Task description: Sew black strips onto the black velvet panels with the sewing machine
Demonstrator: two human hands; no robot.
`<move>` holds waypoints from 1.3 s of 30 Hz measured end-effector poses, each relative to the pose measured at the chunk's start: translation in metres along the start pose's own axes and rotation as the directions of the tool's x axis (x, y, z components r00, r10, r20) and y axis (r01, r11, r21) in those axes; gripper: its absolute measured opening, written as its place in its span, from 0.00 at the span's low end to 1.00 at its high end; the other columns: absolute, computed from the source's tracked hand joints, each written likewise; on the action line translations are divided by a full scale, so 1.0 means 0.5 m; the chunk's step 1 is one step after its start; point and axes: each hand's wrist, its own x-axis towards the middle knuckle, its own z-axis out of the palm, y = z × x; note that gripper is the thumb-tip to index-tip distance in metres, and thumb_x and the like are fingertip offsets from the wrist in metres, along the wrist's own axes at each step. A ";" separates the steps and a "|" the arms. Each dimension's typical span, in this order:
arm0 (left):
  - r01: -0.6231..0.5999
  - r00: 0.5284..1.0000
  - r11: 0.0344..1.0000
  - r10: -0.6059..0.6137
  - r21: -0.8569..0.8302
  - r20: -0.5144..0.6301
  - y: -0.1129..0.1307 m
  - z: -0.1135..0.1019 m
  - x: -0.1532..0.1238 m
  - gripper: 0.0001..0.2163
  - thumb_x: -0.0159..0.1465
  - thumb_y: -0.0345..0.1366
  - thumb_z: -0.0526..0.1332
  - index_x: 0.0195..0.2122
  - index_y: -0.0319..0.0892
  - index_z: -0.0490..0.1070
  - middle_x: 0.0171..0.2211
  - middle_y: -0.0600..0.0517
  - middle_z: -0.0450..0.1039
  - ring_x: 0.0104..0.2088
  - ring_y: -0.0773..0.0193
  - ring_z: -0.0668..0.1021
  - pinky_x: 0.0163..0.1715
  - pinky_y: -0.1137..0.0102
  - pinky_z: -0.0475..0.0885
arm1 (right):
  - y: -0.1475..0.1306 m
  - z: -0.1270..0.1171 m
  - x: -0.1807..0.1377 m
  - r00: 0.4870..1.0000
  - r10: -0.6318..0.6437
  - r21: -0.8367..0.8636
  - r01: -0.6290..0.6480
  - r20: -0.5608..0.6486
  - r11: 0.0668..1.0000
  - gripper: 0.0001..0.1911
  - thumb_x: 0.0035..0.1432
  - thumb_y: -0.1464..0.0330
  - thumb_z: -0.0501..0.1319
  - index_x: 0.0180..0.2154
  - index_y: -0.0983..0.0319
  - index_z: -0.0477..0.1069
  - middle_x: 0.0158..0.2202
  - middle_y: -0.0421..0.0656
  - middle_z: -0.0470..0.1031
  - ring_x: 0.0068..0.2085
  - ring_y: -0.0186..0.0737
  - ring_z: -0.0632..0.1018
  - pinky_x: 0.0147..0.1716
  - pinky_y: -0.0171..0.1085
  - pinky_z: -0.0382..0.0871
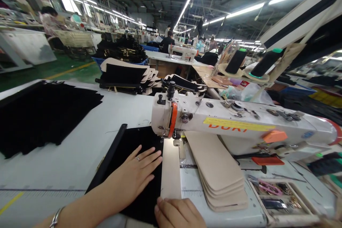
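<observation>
My left hand (135, 174) lies flat, fingers stretched out, on a black fabric panel (130, 142) in front of the needle of a white sewing machine (240, 121). A ring sits on one finger and a bracelet on the wrist. My right hand (177, 213) is at the bottom edge with fingers curled, pressing the near end of a beige strip (171, 171) that runs along the black panel's right edge up to the presser foot (176, 139). What the right fingers grip is partly hidden.
A stack of beige cut pieces (221, 174) lies right of the needle under the machine arm. A pile of black fabric (40, 114) covers the table's left. A tray with scissors and tools (280, 196) sits at right. Thread cones (235, 60) and other people's workstations stand behind.
</observation>
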 end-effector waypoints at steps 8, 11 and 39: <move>-0.245 0.967 0.965 0.235 -0.096 -0.101 0.046 -0.019 -0.060 0.13 0.68 0.32 0.59 0.53 0.44 0.73 0.53 0.53 0.77 0.58 0.65 0.74 0.67 0.65 0.59 | 0.023 -0.033 0.047 0.993 0.104 0.050 -0.101 -0.063 0.994 0.23 0.73 0.58 0.45 0.38 0.59 0.75 0.32 0.39 0.80 0.29 0.36 0.78 0.29 0.38 0.67; -0.353 0.908 0.926 0.306 -0.130 -0.285 0.059 0.011 -0.088 0.12 0.70 0.28 0.54 0.49 0.44 0.74 0.45 0.54 0.81 0.54 0.68 0.77 0.67 0.65 0.56 | 0.032 -0.059 0.055 0.998 0.063 0.096 -0.062 -0.009 0.993 0.11 0.69 0.69 0.55 0.39 0.59 0.76 0.35 0.36 0.81 0.32 0.33 0.79 0.33 0.34 0.69; -0.120 0.989 0.984 0.106 -0.131 -0.107 -0.030 0.043 0.004 0.18 0.66 0.22 0.50 0.54 0.40 0.71 0.54 0.48 0.75 0.58 0.62 0.73 0.64 0.61 0.64 | 0.089 -0.056 0.141 0.801 0.275 0.122 -0.393 0.532 0.911 0.20 0.63 0.70 0.60 0.56 0.57 0.68 0.52 0.43 0.73 0.51 0.46 0.73 0.54 0.47 0.68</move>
